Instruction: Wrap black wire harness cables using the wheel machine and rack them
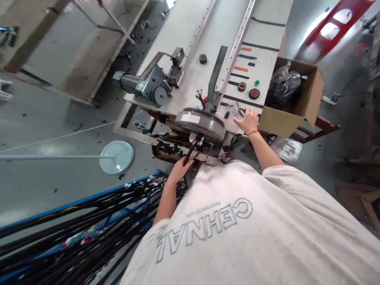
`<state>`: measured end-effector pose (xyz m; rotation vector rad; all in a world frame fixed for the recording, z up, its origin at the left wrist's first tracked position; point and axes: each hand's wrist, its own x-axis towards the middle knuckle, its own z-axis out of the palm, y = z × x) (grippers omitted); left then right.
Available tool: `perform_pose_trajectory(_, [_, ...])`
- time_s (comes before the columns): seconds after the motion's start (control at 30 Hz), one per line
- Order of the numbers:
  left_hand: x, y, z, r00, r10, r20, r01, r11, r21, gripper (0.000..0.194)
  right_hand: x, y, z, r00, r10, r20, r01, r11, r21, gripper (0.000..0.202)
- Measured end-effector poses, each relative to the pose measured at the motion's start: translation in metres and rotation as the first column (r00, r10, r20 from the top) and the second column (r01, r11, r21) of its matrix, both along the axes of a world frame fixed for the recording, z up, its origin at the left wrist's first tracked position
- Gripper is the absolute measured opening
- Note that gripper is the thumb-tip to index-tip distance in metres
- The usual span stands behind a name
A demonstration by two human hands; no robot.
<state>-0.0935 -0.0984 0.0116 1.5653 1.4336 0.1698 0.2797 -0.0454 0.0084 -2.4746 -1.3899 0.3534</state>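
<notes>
Low at the bench's front edge, my left hand [180, 168] is closed around a black cable [192, 149]. This cable runs up to the underside of a round, dark wheel-like part [202, 123] with a white label. My right hand [249, 120] is over the bench's right front corner, thumb and fingers apart. Between them lie the handles of a small pair of scissors [241, 111], blades pointing away from me. A dark flat metal bar [216, 75] rises behind the round part, beside several coloured wire ends [202, 98].
A motor unit [142, 84] is mounted left on the bench [181, 47]. Tape rolls [254, 94] and black tape strips [243, 99] lie right. A cardboard box [285, 120] holds bagged black items. Many black cables [97, 221] hang lower left, near a pale round base [120, 158].
</notes>
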Motion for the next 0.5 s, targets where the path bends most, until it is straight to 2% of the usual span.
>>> perform_pose_trajectory(0.07, [0.018, 0.019, 0.010, 1.000, 0.008, 0.025, -0.010, 0.998, 0.064, 0.032, -0.004, 0.003, 0.001, 0.994, 0.055, -0.090, -0.053, 0.998, 0.031, 0.074])
perform_pose_trajectory(0.13, [0.034, 0.028, 0.017, 0.999, 0.005, -0.039, 0.000, 0.991, 0.130, 0.031, -0.002, 0.011, -0.002, 0.981, 0.140, -0.136, -0.133, 0.989, 0.062, 0.072])
perform_pose_trajectory(0.23, [0.045, 0.028, 0.015, 0.988, 0.002, -0.157, 0.032, 0.977, 0.212, 0.028, 0.023, 0.037, -0.010, 0.991, 0.115, -0.069, -0.107, 0.989, 0.100, 0.068])
perform_pose_trajectory(0.3, [0.039, 0.019, 0.006, 0.982, 0.020, -0.188, 0.022, 0.976, 0.216, 0.028, 0.051, 0.061, -0.013, 0.999, 0.045, -0.017, -0.044, 0.996, 0.080, 0.067])
perform_pose_trajectory(0.37, [0.025, 0.004, -0.007, 0.972, 0.051, -0.230, -0.011, 0.985, 0.173, 0.029, 0.082, 0.085, -0.012, 1.000, -0.001, 0.021, 0.001, 1.000, 0.002, 0.067])
perform_pose_trajectory(0.5, [-0.008, -0.047, -0.032, 0.901, 0.127, -0.414, -0.146, 0.989, -0.014, 0.023, 0.121, 0.119, -0.008, 0.997, -0.051, 0.057, 0.061, 0.981, -0.186, 0.073])
